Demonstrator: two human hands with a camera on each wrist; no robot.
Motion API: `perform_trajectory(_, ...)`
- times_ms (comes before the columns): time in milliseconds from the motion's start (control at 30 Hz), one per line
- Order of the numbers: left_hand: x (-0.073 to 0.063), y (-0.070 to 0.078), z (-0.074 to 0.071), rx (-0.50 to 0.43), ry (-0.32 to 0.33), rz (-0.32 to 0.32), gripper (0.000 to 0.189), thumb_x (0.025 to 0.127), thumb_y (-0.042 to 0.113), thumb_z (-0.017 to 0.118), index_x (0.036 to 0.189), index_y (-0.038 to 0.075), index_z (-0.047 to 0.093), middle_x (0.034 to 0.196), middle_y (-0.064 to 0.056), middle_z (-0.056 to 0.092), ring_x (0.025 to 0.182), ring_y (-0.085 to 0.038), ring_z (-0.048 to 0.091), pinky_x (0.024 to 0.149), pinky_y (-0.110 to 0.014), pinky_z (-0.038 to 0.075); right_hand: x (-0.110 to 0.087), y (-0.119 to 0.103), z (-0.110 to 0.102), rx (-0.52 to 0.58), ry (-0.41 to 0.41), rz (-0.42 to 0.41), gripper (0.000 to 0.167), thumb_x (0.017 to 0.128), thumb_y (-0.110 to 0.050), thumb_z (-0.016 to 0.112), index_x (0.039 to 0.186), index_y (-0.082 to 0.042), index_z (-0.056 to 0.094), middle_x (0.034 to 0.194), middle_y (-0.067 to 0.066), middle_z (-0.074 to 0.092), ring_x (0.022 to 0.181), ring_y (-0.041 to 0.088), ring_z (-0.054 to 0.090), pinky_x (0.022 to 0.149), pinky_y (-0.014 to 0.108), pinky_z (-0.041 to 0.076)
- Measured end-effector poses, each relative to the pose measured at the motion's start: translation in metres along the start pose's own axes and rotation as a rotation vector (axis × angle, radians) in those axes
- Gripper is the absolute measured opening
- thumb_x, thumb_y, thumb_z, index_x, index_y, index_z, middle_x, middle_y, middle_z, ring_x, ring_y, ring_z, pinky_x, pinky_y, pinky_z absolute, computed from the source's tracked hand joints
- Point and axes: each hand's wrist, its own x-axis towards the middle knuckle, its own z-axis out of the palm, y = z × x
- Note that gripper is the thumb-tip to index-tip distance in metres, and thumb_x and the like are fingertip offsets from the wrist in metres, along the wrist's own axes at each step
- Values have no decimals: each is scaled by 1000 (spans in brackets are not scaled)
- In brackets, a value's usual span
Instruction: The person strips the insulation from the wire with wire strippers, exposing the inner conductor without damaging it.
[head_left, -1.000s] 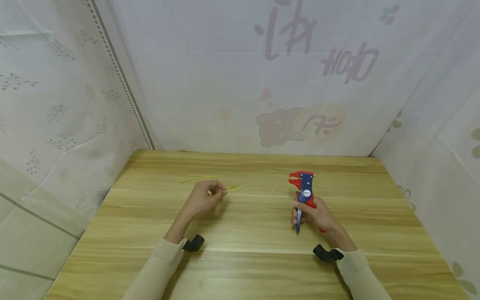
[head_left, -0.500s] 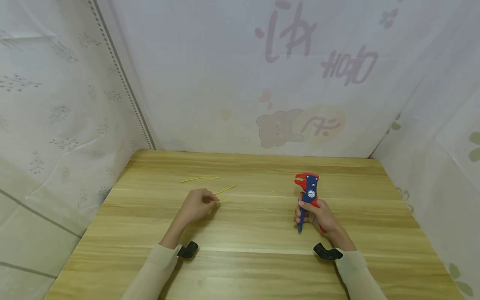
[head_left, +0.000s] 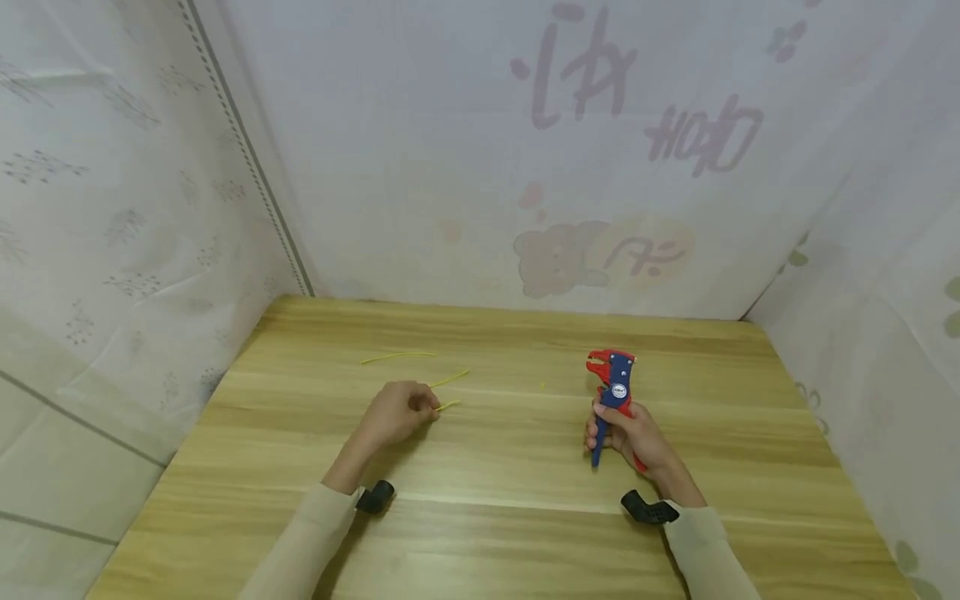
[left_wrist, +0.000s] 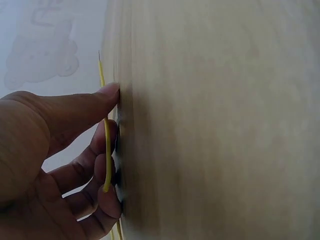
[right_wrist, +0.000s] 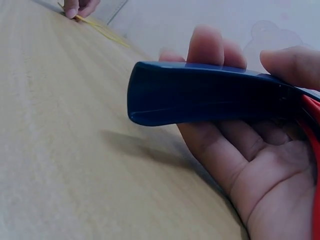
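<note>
Thumb and fingertips of my left hand [head_left: 397, 412] pinch a short yellow wire [head_left: 450, 405] low over the wooden table. A thin bare end shows at the wire's top in the left wrist view, where the insulated part [left_wrist: 108, 155] runs down across the fingers. My right hand [head_left: 636, 437] grips red-and-blue wire strippers [head_left: 618, 372] upright, their red jaws apart and facing left. Up close in the right wrist view, the blue handle [right_wrist: 200, 95] lies between thumb and fingers. Just beyond the left hand lies another yellow wire [head_left: 452, 378], partly hidden by it.
A longer yellow wire [head_left: 397, 355] lies farther back on the wooden table [head_left: 495, 500]. Between the hands is a tiny yellow scrap [head_left: 543, 384]. Printed cloth walls [head_left: 420, 167] rise behind the table and at both sides.
My left hand has drawn back left and nearer to me with its wire, uncovering more of the wire on the table. The right hand with the strippers has shifted only slightly.
</note>
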Motion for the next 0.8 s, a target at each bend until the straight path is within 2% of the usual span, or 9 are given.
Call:
perform_trajectory(233, -2, -1, -11, 17, -51, 32, 7, 90, 16, 79, 93, 11, 75, 78, 4, 63, 72, -10, 56, 67, -26, 48, 2, 3, 8, -10, 22, -4, 24, 111, -9, 39, 126, 9, 35, 87, 4, 70, 77, 17, 72, 79, 39, 63)
perform_trajectory(333, -3, 0, -15, 11, -51, 43, 8, 89, 16, 80, 92, 11, 74, 78, 3, 63, 72, -11, 56, 66, -25, 48, 4, 1, 10, -38, 17, -8, 28, 111, -10, 41, 126, 12, 35, 88, 4, 70, 77, 17, 72, 80, 41, 63)
perform_trajectory(467, -2, 2, -16, -16, -41, 42, 8, 91, 19, 79, 94, 13, 74, 82, 3, 65, 75, -11, 58, 68, -26, 50, 1, -1, 6, -60, 26, -11, 23, 111, -10, 41, 123, 10, 40, 87, 4, 70, 77, 17, 72, 79, 41, 63)
perform_trajectory(633, 1, 6, -15, -53, 34, 21, 7, 93, 18, 77, 98, 14, 75, 90, 2, 69, 83, -14, 63, 78, -34, 54, -2, -1, 3, -98, 46, -1, 25, 111, -12, 42, 124, 10, 41, 88, 4, 70, 79, 18, 73, 80, 42, 63)
perform_trajectory(800, 11, 3, -9, -15, 110, 121, 16, 92, 17, 78, 104, 7, 76, 103, -5, 73, 101, -25, 58, 89, -40, 47, -5, -1, 5, -125, 80, -4, 32, 111, -15, 44, 125, 13, 39, 88, 3, 70, 79, 18, 73, 79, 41, 63)
